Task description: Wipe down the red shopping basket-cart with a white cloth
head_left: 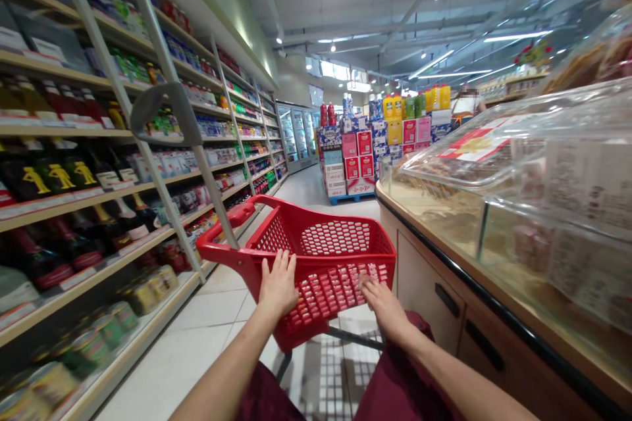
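A red plastic shopping cart basket (316, 296) with perforated walls stands before me on the tiled floor, its near side towards my body. My left hand (279, 286) lies on that side with its fingers stretched up to the rim, not wrapped around it. Further right, my right hand (385, 302) is at the same lattice wall, fingers extended and fingertips at the mesh, holding nothing that I can see. On the left, a metal pole rises from the basket to a grey loop handle (165, 115); neither hand is on it. No goods show inside the basket.
Shelves (64, 131) of bottles and cans line the left. A wooden counter (439, 283) with clear plastic packages (469, 151) borders the right. Ahead, stacked drink cartons (358, 161) stand on a blue pallet (351, 198); glass-door fridges (296, 135) and a person (467, 108) are farther back.
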Tool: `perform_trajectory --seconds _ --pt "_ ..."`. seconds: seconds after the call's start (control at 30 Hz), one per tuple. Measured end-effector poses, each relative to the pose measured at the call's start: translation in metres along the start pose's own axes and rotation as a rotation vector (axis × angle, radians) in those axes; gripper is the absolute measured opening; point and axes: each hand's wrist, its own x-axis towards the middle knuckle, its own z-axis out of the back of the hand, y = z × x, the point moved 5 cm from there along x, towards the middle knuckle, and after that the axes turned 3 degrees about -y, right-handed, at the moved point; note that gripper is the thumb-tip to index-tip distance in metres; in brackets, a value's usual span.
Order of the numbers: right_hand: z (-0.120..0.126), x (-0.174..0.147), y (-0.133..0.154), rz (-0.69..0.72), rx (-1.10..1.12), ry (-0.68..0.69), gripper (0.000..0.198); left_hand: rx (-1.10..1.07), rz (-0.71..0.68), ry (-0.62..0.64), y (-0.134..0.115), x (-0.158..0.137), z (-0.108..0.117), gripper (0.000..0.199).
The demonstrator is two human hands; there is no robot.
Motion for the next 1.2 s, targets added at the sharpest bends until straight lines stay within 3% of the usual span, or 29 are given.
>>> perform_trajectory --seconds 0.23,0.4,0.57,0.77,0.93,1.1,1.2 --pt "0.026 -0.001 -0.045 -0.118 -0.069 -0.197 0.046 0.035 0.007 -0.036 0.003 -0.007 0.0 0.07" --pt "0.017 -0.017 -0.054 -0.143 -0.088 -0.134 0.051 0.027 0.013 -0.01 0.007 -0.008 0.0 0.071" --pt "0.023 -0.022 -0.064 -0.21 -0.081 -0.188 0.053 0.029 0.03 -0.01 0.008 -0.008 0.0 0.07" --pt "0.006 -0.053 -0.08 -0.273 -0.072 0.006 0.055 0.022 0.031 -0.015 0.008 -0.008 -0.002 0.069" --pt "0.029 -0.03 -0.081 -0.291 -0.109 -0.197 0.052 0.025 0.036 -0.046 0.007 -0.008 -0.002 0.071" --pt "0.013 -0.035 -0.065 -0.284 -0.09 -0.005 0.053 0.013 0.036 -0.002 0.007 -0.01 -0.003 0.072" --pt "0.023 -0.029 -0.053 -0.227 -0.08 -0.089 0.053 0.016 0.031 -0.016 0.007 -0.011 -0.002 0.073"
